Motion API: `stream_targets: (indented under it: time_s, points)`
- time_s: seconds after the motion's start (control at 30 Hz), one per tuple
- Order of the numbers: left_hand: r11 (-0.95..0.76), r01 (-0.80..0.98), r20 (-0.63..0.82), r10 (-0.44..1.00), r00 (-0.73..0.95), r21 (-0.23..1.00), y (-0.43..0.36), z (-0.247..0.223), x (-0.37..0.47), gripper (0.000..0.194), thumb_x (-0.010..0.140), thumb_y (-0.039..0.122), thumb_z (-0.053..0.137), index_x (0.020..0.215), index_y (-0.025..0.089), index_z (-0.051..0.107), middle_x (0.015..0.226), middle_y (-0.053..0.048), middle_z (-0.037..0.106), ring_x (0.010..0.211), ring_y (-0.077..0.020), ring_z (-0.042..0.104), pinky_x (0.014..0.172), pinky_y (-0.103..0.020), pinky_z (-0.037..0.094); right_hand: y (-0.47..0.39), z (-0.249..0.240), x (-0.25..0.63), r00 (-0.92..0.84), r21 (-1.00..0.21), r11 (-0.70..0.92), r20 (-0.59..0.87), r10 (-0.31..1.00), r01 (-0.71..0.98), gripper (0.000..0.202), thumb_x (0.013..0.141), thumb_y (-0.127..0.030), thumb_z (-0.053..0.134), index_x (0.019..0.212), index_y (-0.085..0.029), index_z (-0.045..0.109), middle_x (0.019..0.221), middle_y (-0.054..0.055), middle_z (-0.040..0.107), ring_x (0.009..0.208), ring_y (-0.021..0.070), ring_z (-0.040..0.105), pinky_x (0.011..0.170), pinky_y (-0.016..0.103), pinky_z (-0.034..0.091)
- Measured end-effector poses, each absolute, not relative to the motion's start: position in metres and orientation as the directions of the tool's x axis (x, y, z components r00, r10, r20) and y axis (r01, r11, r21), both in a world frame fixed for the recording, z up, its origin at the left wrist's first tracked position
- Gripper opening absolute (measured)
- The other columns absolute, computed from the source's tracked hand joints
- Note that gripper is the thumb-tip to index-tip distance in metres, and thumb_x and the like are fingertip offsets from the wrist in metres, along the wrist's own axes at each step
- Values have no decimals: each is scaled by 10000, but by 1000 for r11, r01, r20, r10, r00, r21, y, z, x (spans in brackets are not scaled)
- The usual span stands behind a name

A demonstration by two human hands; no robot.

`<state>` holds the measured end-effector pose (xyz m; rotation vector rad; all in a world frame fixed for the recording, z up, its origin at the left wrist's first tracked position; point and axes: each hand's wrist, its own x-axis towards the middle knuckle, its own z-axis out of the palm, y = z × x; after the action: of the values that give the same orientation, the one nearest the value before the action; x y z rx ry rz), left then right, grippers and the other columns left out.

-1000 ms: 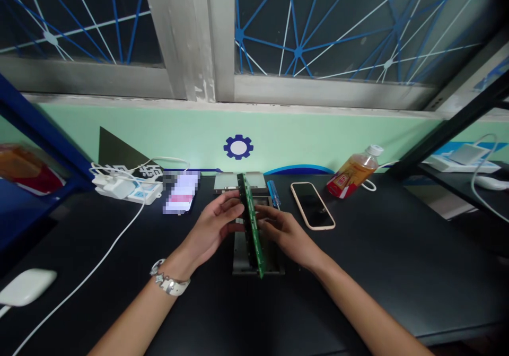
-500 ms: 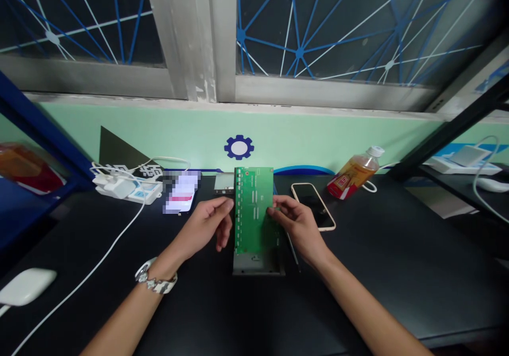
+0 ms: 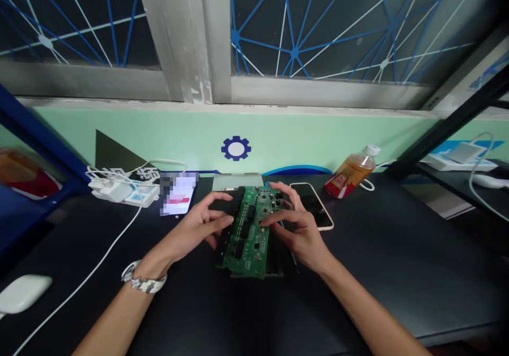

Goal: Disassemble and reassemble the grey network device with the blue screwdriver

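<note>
A green circuit board (image 3: 254, 247) is held above the desk with its chips and dark components facing up. Black connectors line its left edge. My left hand (image 3: 199, 228) grips that edge, thumb on top and fingers curled around the side. On the opposite side, my right hand (image 3: 302, 234) holds the board, with fingertips on its top face and along its far right part. Beneath the board lies a dark metal plate (image 3: 276, 266), mostly hidden. A light grey metal piece (image 3: 238, 181) shows behind the board. Just right of the plate is a thin pen-like rod (image 3: 295, 262), partly covered.
A phone in a pale case (image 3: 314, 205) lies right of my right hand, with a drink bottle (image 3: 352, 173) beyond it. Left are a lit phone (image 3: 181, 194), a white power strip (image 3: 145, 192) with cables, and a white mouse-like object (image 3: 26, 293). Wall and window close off the back.
The board has turned over from its plain side to its component side and tilted. My left hand, beside the board before, now grips its left edge. My right hand has shifted over its top.
</note>
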<state>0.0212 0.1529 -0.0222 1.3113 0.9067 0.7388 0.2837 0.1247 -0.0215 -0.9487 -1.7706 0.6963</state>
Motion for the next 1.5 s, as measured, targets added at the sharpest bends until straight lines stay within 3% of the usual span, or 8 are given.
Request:
stream_targets:
  time_s: [0.2,0.37,0.53,0.73,0.9,1.1,1.27,1.5]
  points:
    - [213,41,-196,786,587,976,154,-33,25,684,872,310,716,1479,238,407,1047,-88,685,788,-174,662,614,-276,584,117,-22,273,-251,-791,579,530,810,200,457,877,-36,533,1167,-355,683,1645,-94,177,1549,283,62,1230,600,168]
    - [202,6,-173,825,538,979,155,-44,24,711,856,291,734,1476,242,389,1131,-100,653,937,-218,663,692,-331,614,114,-28,267,-174,-893,439,449,876,-97,770,940,-142,550,1560,-406,178,1659,31,195,1489,269,311,1171,522,368]
    - [159,-25,-117,814,569,987,156,-52,25,611,908,281,671,1461,267,412,1251,-130,625,1033,-241,657,779,-367,607,111,-35,265,-326,-949,259,307,894,-181,497,943,-224,622,1419,-317,517,1376,86,618,1300,277,566,1031,468,514]
    - [137,-80,-66,811,582,987,154,-48,34,548,931,269,644,1440,286,441,1236,-101,628,1018,-208,659,837,-360,586,103,-30,252,-320,-938,344,339,885,-45,561,902,-189,655,1420,-362,526,1456,71,481,1280,255,532,817,314,596]
    - [116,-23,-88,860,503,993,159,-47,29,412,894,298,694,1281,234,567,1084,-55,645,960,-190,637,742,-299,594,114,-28,263,-157,-948,303,285,946,102,98,885,-290,698,917,-197,695,837,19,558,730,130,549,545,197,459]
    - [4,27,-14,926,377,1000,162,-42,27,217,857,348,729,924,160,646,754,20,578,629,-101,579,544,-219,556,128,-28,278,-201,-997,20,6,980,70,417,926,-463,617,644,-186,483,448,-79,415,372,53,319,370,193,201]
    - [36,8,-36,908,417,999,158,-35,28,247,908,380,661,1005,165,588,608,14,631,497,-146,627,406,-218,494,127,-25,275,-284,-995,-36,-9,959,-88,306,923,-452,615,813,-167,595,765,65,731,563,165,681,396,209,420]
    - [80,-158,27,814,580,984,153,-21,14,484,880,334,651,1325,166,558,1167,-191,694,938,-331,735,617,-350,628,128,-22,282,-291,-935,-75,32,956,-348,294,915,-341,561,1099,-169,711,1064,125,705,936,263,684,635,351,578]
